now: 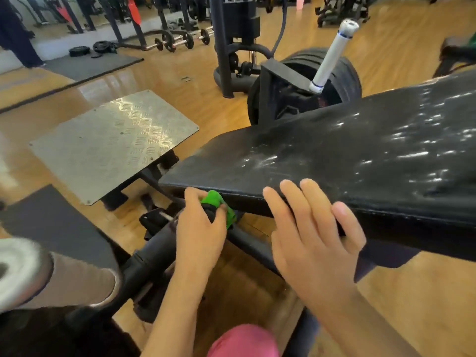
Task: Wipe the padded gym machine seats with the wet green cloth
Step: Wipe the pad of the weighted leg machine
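A: Your left hand (203, 228) is curled tight round the green cloth (215, 202). The cloth is bunched into a small wad just under the near edge of the padded seat (334, 155), down by the black frame bar (154, 251)

B: Your right hand (314, 228) lies over that same edge with the fingers fairly straight, holding nothing. I cannot see your thumb

A: The top of the pad shows shiny streaks toward the right that look wet, so I judge you are on the edge and underside. The risk is that a wad that small touches little, and you may skip stretches of the rim

B: The cloth also sits close to the frame hardware. Drag it there and it may snag, or pick up grime and smear it back onto the pad

A: Mind your right hand too. If the vinyl is wet and you lean on it, your palm may slip off the edge

B: And water wrung out by so tight a grip could drip onto the wooden floor (244, 287) beneath you, leaving it slick underfoot
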`<act>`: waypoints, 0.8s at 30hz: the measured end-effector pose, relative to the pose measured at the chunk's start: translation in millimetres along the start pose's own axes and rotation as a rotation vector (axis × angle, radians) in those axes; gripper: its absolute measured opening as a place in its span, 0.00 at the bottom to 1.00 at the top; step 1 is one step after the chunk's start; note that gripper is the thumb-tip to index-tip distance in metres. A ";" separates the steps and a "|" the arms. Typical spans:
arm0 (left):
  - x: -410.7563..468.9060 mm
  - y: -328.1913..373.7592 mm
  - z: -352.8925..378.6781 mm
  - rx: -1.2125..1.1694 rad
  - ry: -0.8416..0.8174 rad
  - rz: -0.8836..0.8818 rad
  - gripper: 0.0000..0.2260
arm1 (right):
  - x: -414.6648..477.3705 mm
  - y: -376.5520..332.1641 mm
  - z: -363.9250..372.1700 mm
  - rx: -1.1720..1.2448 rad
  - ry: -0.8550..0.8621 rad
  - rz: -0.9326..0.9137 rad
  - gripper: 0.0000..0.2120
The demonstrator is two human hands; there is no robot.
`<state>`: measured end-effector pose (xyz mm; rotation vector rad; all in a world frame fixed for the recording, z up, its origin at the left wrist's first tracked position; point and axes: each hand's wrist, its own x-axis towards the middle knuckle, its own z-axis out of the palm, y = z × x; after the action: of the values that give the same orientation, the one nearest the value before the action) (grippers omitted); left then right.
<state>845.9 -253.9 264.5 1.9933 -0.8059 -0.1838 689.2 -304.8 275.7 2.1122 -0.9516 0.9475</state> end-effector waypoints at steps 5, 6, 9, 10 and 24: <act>-24.8 39.3 -12.9 -0.171 -0.112 -0.105 0.09 | 7.7 -12.5 -42.8 0.220 -0.303 0.146 0.23; -30.5 48.8 -17.8 -0.205 -0.154 -0.135 0.09 | 13.1 -13.5 -50.8 0.278 -0.352 0.192 0.23; -47.4 81.2 -43.2 -0.278 -0.203 -0.225 0.09 | 29.3 -8.9 -72.0 0.415 -0.548 0.271 0.25; -52.1 92.2 -54.0 -0.289 -0.202 -0.240 0.09 | 34.4 -4.8 -80.3 0.459 -0.637 0.272 0.26; -97.5 274.0 -181.1 -0.494 -0.585 -0.434 0.10 | 129.9 54.3 -293.8 1.461 -0.846 1.274 0.15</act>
<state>721.7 -156.8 568.6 1.6157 -0.5830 -1.1455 605.4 -156.0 553.2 3.0674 -2.9043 1.6534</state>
